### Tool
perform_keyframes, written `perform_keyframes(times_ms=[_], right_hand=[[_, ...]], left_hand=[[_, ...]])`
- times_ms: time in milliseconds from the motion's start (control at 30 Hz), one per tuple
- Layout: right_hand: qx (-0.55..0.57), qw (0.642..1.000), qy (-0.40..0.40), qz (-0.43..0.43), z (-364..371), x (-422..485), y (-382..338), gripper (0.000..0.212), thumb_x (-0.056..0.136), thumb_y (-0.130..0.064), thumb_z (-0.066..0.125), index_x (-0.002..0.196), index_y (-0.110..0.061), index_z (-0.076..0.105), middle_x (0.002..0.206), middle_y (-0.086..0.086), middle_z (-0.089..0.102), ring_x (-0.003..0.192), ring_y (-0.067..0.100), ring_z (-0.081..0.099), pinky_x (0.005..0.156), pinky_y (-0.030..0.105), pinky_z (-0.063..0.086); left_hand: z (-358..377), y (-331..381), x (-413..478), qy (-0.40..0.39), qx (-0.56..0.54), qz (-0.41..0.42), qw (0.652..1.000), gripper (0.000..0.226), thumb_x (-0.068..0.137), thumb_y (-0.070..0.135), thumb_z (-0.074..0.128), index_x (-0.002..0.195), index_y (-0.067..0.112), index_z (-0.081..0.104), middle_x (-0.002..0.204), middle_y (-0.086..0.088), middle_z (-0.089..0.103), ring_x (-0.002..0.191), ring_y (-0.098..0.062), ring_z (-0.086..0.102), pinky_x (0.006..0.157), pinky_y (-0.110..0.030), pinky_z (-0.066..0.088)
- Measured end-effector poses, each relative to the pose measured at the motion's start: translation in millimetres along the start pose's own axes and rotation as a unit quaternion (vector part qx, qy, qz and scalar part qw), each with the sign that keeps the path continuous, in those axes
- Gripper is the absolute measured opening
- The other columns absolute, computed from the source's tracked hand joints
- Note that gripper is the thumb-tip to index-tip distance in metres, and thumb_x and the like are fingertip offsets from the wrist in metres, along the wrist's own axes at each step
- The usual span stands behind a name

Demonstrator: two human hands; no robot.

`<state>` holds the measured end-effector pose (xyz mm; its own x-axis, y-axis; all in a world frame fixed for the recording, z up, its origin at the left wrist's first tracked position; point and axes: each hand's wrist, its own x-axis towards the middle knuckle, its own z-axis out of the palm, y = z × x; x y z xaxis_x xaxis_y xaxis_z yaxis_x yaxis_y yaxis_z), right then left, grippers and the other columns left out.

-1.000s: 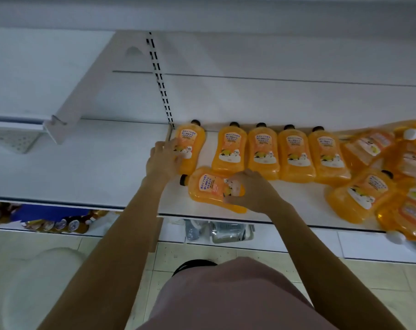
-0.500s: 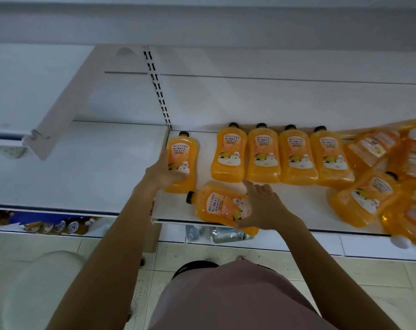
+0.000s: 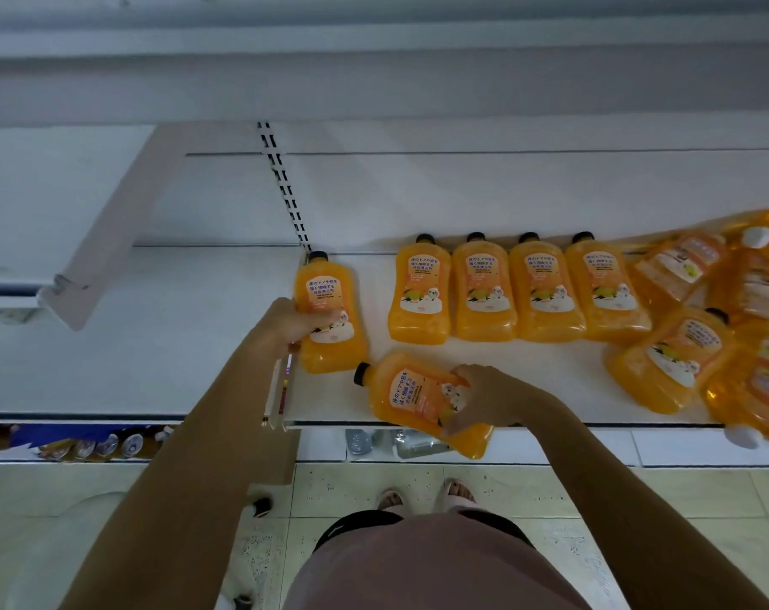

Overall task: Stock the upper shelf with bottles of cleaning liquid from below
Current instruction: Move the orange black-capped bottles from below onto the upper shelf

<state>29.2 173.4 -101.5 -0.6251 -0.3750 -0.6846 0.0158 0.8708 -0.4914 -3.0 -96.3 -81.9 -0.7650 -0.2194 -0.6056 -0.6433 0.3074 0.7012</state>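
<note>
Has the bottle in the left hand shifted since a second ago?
Yes. The bottle in the left hand has slid left and forward, opening a gap from the row of four bottles.

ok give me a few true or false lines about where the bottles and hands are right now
1. The left hand grips the leftmost bottle, next to the slotted upright. True.
2. The slanted bottle in the right hand points its cap at the back wall. False: its cap points left.
3. Four bottles sit side by side in the back row. True.
4. The back row bottles have white caps. False: their caps are black.
5. The slanted bottle's base overhangs the front edge of the shelf. True.
</note>
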Motion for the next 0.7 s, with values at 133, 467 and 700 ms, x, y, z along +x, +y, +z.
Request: perform_keyframes(times_ms=[133,467,700], right_hand=[[0.15,0.988,0.032,-0.001,2,-10,15,0.075,0.063,-0.024,0.083,0.125,-0.018,0.041,0.115,-0.005,0.052,0.107,0.017,0.051,0.084,0.027,0.045],[0.446,0.864,0.196,-0.128,-21,-47,16,0.069,0.046,-0.02,0.089,0.108,-0.026,0.058,0.102,-0.001,0.069,0.094,0.013,0.066,0.083,0.035,0.052],[0.403,0.851,0.283,-0.184,-28,-113,28,0.054,0.059,-0.02,0.083,0.104,-0.03,0.057,0.098,-0.009,0.068,0.089,0.004,0.064,0.076,0.024,0.052]], left_hand=[[-6,1,-10,0.037,-0.054,0.044,0.997,0.042,0.077,0.02,0.074,0.113,0.01,0.056,0.105,-0.006,0.061,0.092,-0.021,0.06,0.077,-0.035,0.049],[6,-1,-48,0.055,-0.112,0.129,0.984,0.06,0.072,0.014,0.076,0.124,0.01,0.048,0.119,-0.009,0.059,0.104,-0.027,0.06,0.088,-0.042,0.051],[30,11,-125,0.114,-0.132,0.229,0.958,0.061,0.069,0.01,0.078,0.122,0.01,0.05,0.113,-0.006,0.061,0.101,-0.024,0.06,0.085,-0.039,0.052]])
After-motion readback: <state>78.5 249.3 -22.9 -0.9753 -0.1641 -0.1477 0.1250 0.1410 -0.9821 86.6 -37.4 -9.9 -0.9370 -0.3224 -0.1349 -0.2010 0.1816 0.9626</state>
